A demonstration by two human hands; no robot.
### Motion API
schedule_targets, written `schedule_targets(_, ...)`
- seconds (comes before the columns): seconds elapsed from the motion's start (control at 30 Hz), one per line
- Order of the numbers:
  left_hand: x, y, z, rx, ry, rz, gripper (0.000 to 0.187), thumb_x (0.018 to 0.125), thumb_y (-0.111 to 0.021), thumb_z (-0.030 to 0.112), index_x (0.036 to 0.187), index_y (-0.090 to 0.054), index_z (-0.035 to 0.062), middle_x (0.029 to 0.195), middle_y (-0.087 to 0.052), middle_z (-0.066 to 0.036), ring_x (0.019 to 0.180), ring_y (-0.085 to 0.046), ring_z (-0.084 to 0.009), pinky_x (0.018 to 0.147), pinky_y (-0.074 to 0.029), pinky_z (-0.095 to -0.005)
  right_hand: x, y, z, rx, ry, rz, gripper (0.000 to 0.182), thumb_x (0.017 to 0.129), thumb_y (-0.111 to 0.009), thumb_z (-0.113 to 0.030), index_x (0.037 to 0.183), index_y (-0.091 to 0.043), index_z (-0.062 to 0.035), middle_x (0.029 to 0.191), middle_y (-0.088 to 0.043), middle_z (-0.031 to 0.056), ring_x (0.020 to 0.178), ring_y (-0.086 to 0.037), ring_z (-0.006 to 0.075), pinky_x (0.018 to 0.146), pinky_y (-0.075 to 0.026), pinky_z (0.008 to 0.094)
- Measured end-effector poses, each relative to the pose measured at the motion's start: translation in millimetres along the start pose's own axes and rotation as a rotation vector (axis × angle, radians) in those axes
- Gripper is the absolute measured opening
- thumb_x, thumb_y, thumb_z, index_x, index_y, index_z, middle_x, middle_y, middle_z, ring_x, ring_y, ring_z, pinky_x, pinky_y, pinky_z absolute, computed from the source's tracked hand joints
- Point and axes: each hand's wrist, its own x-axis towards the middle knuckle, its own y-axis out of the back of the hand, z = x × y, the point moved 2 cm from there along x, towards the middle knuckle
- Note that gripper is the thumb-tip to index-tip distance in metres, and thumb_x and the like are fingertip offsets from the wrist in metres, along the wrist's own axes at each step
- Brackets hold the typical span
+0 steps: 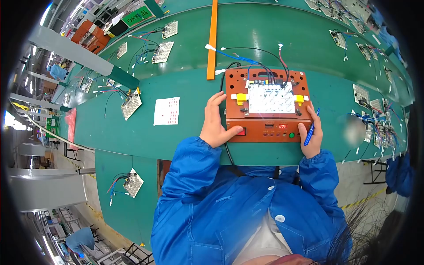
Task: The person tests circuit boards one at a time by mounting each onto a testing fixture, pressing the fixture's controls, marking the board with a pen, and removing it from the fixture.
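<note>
An orange-brown test box (pixel 260 132) with a lit red display reading 000 sits on the green bench before me. A white circuit board (pixel 271 97) lies on its top between yellow clips (pixel 240 99), with blue, black and red wires (pixel 251 60) running off the far side. My left hand (pixel 214 125) is at the box's left side, fingers stretched out, thumb at the red rocker switch (pixel 241 131). At the right front corner, my right hand (pixel 312 136) holds a blue pen (pixel 310 130) and touches the box.
A printed paper sheet (pixel 167 111) lies to the left, beside a wired board (pixel 131 105). Several wired boards (pixel 375 123) lie on the right. An orange strip (pixel 212 39) crosses the bench behind. Another board (pixel 133 182) rests on the lower-left surface.
</note>
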Motion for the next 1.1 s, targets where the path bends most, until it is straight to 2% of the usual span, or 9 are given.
schedule_targets(0.13,59.1,15.1,-6.8,-0.052,0.023,0.086,0.041,0.083,-0.076,0.018,0.119,-0.065,0.0006,0.096,-0.059,-0.008,0.088,-0.059,-0.0203,0.083,-0.051,-0.0335,2.2,-0.6,1.0,0.037,-0.016,0.025,0.052,0.092,-0.066,-0.006,0.143,-0.052,-0.0026,0.152,-0.050,0.0190,0.123,-0.056,0.0289,0.109,-0.043,0.0364)
schedule_targets(0.2,103.4,15.8,15.7,-0.148,0.218,-0.095,0.034,0.087,-0.076,0.018,0.115,-0.070,-0.0001,0.086,-0.065,-0.007,0.078,-0.064,-0.0151,0.071,-0.053,-0.0298,0.7,-1.3,1.7,0.060,-0.038,0.024,0.052,0.092,-0.066,-0.006,0.143,-0.053,-0.0025,0.152,-0.050,0.0191,0.123,-0.056,0.0292,0.109,-0.043,0.0364)
schedule_targets(0.3,138.6,-8.8,-1.1,-0.276,0.161,-0.222,0.028,0.089,-0.075,0.018,0.109,-0.073,-0.0013,0.079,-0.070,-0.008,0.071,-0.066,-0.0122,0.060,-0.052,-0.0277,3.2,-0.6,0.6,0.036,-0.016,0.018,0.051,0.094,-0.063,-0.003,0.144,-0.051,-0.0015,0.150,-0.050,0.0196,0.128,-0.055,0.0289,0.111,-0.042,0.0363)
schedule_targets(0.43,155.5,-5.4,-25.2,-0.478,0.307,0.028,0.023,0.090,-0.074,0.018,0.100,-0.075,-0.0032,0.071,-0.070,-0.004,0.063,-0.065,-0.0092,0.058,-0.052,-0.0274,3.0,0.6,-0.4,0.000,-0.004,0.009,0.051,0.095,-0.059,-0.001,0.145,-0.050,-0.0007,0.149,-0.051,0.0203,0.131,-0.054,0.0287,0.112,-0.041,0.0362)
schedule_targets(0.47,160.0,3.3,-32.8,-0.270,0.254,0.092,0.022,0.091,-0.074,0.019,0.100,-0.076,-0.0010,0.070,-0.069,-0.004,0.062,-0.063,-0.0085,0.057,-0.051,-0.0275,1.8,1.0,-0.9,-0.007,0.005,0.007,0.051,0.095,-0.060,-0.001,0.145,-0.050,-0.0009,0.148,-0.051,0.0203,0.131,-0.055,0.0288,0.111,-0.041,0.0362)
schedule_targets(0.57,151.0,5.2,-45.8,-0.076,0.359,0.158,0.019,0.092,-0.074,0.015,0.102,-0.076,-0.0011,0.081,-0.072,-0.004,0.073,-0.064,-0.0081,0.064,-0.050,-0.0250,2.7,1.6,-1.3,0.017,-0.025,-0.002,0.051,0.095,-0.060,-0.001,0.145,-0.050,-0.0008,0.147,-0.052,0.0201,0.130,-0.055,0.0285,0.111,-0.041,0.0362)
schedule_targets(0.73,118.2,4.9,-57.2,-0.199,0.201,0.117,0.024,0.095,-0.072,0.019,0.108,-0.072,-0.0017,0.091,-0.072,-0.005,0.082,-0.063,-0.0089,0.072,-0.050,-0.0252,2.2,0.4,-0.4,0.036,-0.039,-0.007,0.051,0.095,-0.060,-0.002,0.145,-0.050,-0.0008,0.144,-0.054,0.0189,0.130,-0.055,0.0281,0.111,-0.042,0.0364)
schedule_targets(1.0,7.0,17.8,13.2,0.033,-0.077,0.285,0.043,0.076,-0.080,0.018,0.114,-0.066,0.0045,0.111,-0.062,-0.015,0.107,-0.060,-0.0324,0.094,-0.048,-0.0408,-0.2,2.2,2.7,0.031,-0.096,-0.025,0.051,0.095,-0.061,-0.004,0.144,-0.050,-0.0009,0.146,-0.052,0.0212,0.133,-0.052,0.0310,0.114,-0.039,0.0399)
schedule_targets(1.1,0.9,12.8,36.7,0.103,-0.226,0.181,0.057,0.072,-0.084,0.022,0.122,-0.062,0.0050,0.122,-0.063,-0.015,0.118,-0.056,-0.0354,0.101,-0.045,-0.0440,6.5,4.5,-11.7,-0.209,0.159,0.100,0.050,0.094,-0.062,-0.007,0.142,-0.050,-0.0014,0.149,-0.049,0.0234,0.136,-0.048,0.0349,0.116,-0.034,0.0454)
